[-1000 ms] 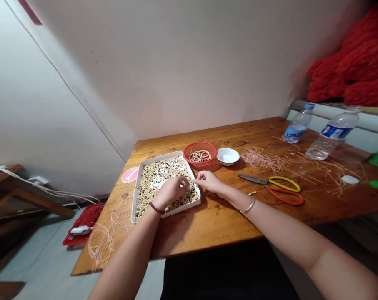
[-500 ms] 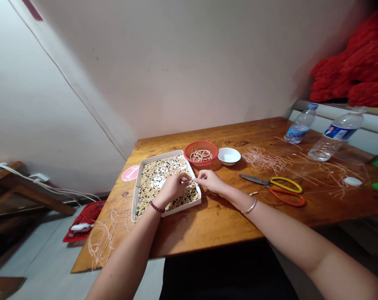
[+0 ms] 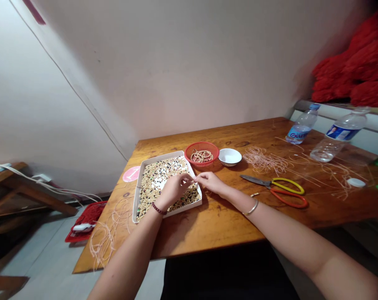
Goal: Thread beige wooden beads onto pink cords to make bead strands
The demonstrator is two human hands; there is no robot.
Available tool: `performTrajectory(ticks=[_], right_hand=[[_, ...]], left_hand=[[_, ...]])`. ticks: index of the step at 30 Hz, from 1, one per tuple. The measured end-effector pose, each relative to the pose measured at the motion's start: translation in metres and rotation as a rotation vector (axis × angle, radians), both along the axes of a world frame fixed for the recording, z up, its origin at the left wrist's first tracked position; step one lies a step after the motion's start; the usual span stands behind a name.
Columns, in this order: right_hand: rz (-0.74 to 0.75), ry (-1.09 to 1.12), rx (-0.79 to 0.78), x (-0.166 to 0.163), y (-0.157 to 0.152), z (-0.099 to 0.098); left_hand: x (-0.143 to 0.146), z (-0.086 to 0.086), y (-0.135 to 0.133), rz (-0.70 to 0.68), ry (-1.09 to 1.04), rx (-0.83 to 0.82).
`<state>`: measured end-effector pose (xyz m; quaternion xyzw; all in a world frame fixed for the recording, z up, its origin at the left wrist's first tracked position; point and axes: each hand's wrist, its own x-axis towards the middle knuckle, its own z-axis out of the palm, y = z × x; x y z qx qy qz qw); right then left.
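Observation:
My left hand (image 3: 174, 190) is over a white tray (image 3: 165, 156) filled with mixed beads (image 3: 157, 175), its fingers pinched on a thin pale cord (image 3: 194, 179). My right hand (image 3: 210, 182) comes in from the right, just past the tray's right corner. Its fingertips pinch the same cord, almost touching the left fingertips. The cord is very fine, and the fingers hide whatever lies at its end. The left palm hides part of the beads. A dark beaded bracelet circles my left wrist, and a thin metal bangle circles my right.
On the wooden table (image 3: 226, 221) stand a red basket (image 3: 201, 143) holding beaded strands and a white bowl (image 3: 229, 157). Further right lie scissors (image 3: 287, 187), tangled cords (image 3: 264, 161) and plastic bottles (image 3: 302, 129). More cords (image 3: 107, 237) lie near the table's left edge.
My fingertips have drawn slightly closer together over the tray's right corner. The whole view has shifted a little as my head moved.

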<state>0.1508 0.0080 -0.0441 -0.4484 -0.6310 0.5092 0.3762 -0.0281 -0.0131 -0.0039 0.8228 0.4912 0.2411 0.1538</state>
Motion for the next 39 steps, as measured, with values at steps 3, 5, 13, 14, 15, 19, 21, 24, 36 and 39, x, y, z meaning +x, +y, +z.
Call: performTrajectory(ticks=[3, 5, 13, 14, 15, 19, 21, 24, 36, 39], right_hand=[[0.021, -0.020, 0.019, 0.0010, 0.0004, -0.0017], [0.036, -0.022, -0.006, 0.0016, 0.0012, -0.0040], [0.005, 0.021, -0.114, 0.0012, 0.0033, -0.0091], [-0.012, 0.031, -0.130, 0.0008, 0.0033, -0.0091], [-0.030, 0.041, -0.141, 0.0005, 0.0033, -0.0090], [-0.077, 0.077, -0.141, 0.0003, 0.0039, -0.0081], [-0.081, 0.088, -0.135, 0.0005, 0.0046, -0.0077], [-0.079, 0.100, -0.120, 0.0008, 0.0053, -0.0070], [-0.111, -0.020, 0.070, 0.0003, 0.0055, -0.0060], [-0.131, -0.058, 0.139, 0.0008, 0.0047, -0.0072]], left_hand=[[0.0004, 0.0011, -0.0014, -0.004, 0.022, 0.027], [0.0007, 0.0008, -0.0015, -0.011, 0.033, 0.042], [0.0022, -0.0021, -0.0009, -0.032, 0.006, 0.060], [0.0024, -0.0018, -0.0012, -0.036, -0.002, 0.059], [0.0025, -0.0015, -0.0016, -0.037, -0.010, 0.060], [0.0029, 0.0001, -0.0025, -0.028, -0.047, 0.075], [0.0034, 0.0009, -0.0027, -0.030, -0.071, 0.071], [0.0043, 0.0014, -0.0030, -0.029, -0.109, 0.045], [0.0047, -0.0010, -0.0040, -0.017, -0.059, 0.050], [0.0064, -0.0002, -0.0061, 0.003, 0.016, 0.110]])
